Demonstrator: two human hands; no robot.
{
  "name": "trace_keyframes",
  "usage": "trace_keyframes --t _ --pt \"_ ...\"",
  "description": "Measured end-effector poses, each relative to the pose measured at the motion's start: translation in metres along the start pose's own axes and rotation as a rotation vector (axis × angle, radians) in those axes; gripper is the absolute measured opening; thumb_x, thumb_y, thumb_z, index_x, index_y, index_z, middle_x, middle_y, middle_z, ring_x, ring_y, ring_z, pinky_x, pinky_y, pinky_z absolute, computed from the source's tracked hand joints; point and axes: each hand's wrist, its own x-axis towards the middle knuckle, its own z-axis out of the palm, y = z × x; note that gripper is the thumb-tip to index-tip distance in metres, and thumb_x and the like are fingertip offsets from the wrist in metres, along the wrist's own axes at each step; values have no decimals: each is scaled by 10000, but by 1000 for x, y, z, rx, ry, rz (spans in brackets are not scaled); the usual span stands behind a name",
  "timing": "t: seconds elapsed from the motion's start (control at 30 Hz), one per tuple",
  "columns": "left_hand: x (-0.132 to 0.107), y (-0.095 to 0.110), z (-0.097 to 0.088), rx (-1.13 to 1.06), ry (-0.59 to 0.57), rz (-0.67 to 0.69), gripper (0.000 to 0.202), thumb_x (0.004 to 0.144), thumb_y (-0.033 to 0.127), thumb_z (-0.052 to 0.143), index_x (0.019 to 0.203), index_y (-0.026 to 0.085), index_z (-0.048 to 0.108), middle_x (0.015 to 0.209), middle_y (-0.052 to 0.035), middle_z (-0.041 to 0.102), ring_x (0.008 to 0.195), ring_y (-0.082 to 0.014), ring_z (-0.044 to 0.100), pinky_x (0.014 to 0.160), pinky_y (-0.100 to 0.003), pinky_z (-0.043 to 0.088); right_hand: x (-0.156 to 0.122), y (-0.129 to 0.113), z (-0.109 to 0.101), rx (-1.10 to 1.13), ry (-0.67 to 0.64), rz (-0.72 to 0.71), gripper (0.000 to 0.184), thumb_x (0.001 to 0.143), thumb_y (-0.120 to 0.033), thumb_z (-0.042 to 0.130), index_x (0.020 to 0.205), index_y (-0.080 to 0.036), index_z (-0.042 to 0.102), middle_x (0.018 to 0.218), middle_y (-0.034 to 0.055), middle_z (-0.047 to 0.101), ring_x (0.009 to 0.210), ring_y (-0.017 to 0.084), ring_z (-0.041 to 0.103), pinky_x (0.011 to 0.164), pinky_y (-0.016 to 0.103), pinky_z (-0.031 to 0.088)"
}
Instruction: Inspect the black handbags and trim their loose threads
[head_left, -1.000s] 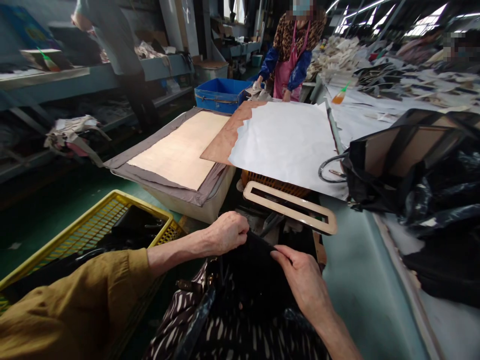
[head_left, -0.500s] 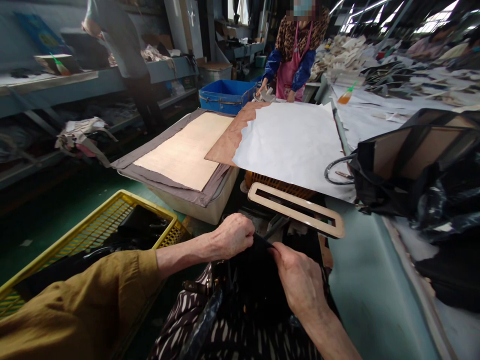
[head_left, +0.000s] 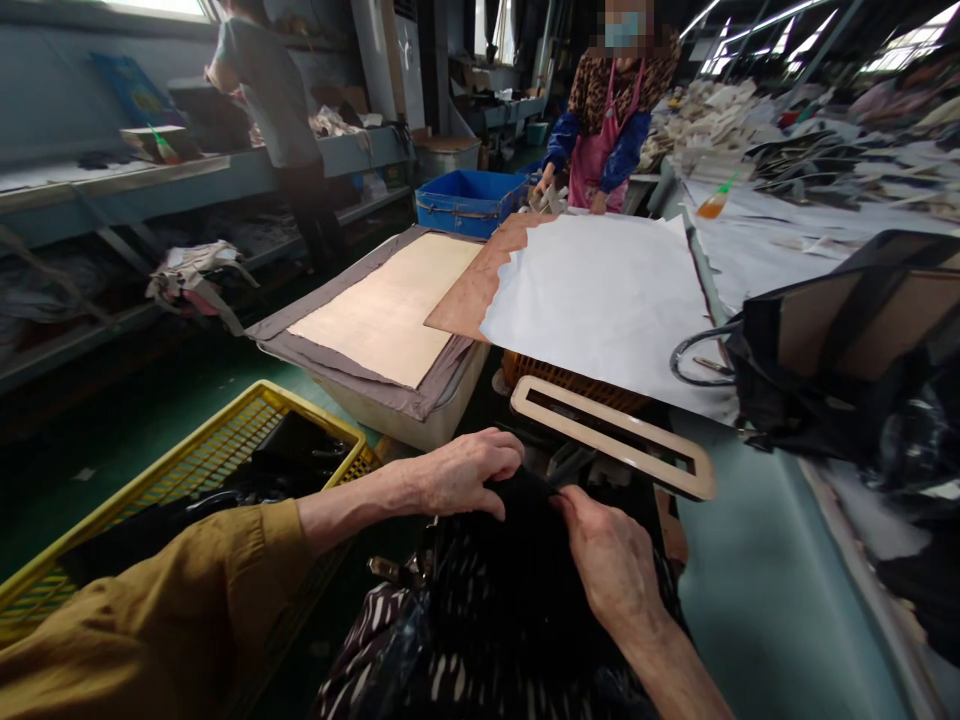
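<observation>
Though left half-spread, hands (head_left: 466, 475) (head_left: 611, 560) at black material (head_left: 517, 570).

The place is a workshop: cut pieces (head_left: 705, 120) are heaped toward the far end of a long table (head_left: 780, 580), a squeeze bottle (head_left: 713, 204) is near its left edge, a workbench (head_left: 56, 205) lines the left wall (head_left: 45, 120), and an aproned person (head_left: 591, 178) stands near a blue bin (head_left: 461, 214).
</observation>
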Motion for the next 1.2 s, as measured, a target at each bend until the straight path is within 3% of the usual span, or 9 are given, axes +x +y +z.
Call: trace_keyframes --t 0.1,0.2,0.3,0.4,0.77,0.9,1.03,1.1,1.2 --pt "-11 -8 -6 81 19 -95 601 542 105 704 1080 160 444 1254 -99 422 1162 -244 354 956 -338 313 -1 6 4 9 10 -26 211 880 -329 427 744 -249 566 597 -16 636 575 190 615 506 285 241" --pt "-20 -21 -8 33 -30 -233 744 563 40 580 1250 185 336 1210 -83 472 1115 -231 417 913 -319 352 -1 9 7 18 32 -61 249 887 -363 406 732 -243 559 595 -24 627 577 171 606 513 278 260" --pt "-26 -32 -11 -120 -109 -255 664 597 16 445 1223 228 386 1003 -10 574 877 -155 539 729 -224 412 -1 12 7 34 58 -103 267 895 -376 385 750 -241 565 599 -30 624 568 154 596 514 272 272" --pt "-28 -37 -14 -217 -148 -265 567 616 27 398 1139 233 479 853 33 592 738 -117 543 627 -184 397 0 16 6 66 91 -153 276 904 -373 364 771 -242 567 605 -35 623 569 141 595 513 266 285" --pt "-21 -34 -12 -226 -54 -209 373 714 68 447 1032 186 603 881 5 645 796 -120 562 724 -186 395 2 27 2 71 146 -229 287 895 -387 387 802 -236 612 678 -20 674 589 124 628 479 230 357" --pt "-19 -31 -9 -170 -32 -199 303 763 101 443 997 162 626 867 -20 655 777 -124 568 726 -193 390 2 28 7 93 192 -215 307 892 -399 386 944 -214 625 619 -10 672 526 133 622 482 233 399" --pt "-18 -28 -9 -168 -36 -209 309 767 100 435 994 160 636 848 -23 657 764 -124 567 716 -192 388 0 28 10 109 168 -256 290 898 -322 395 1068 -207 599 882 24 706 662 134 650 575 228 452" --pt "-18 -27 -9 -178 -29 -220 311 765 100 433 988 168 640 838 -15 655 764 -122 563 710 -187 384 -1 27 10 59 158 -282 277 897 -294 406 1080 -208 596 927 23 694 662 126 638 575 233 438" --pt "-18 -24 -8 -189 -11 -244 290 761 106 436 946 172 650 790 1 645 739 -116 554 682 -179 378 -1 24 9 -165 236 -325 271 887 -285 440 1101 -209 589 754 4 669 551 123 580 538 265 371"
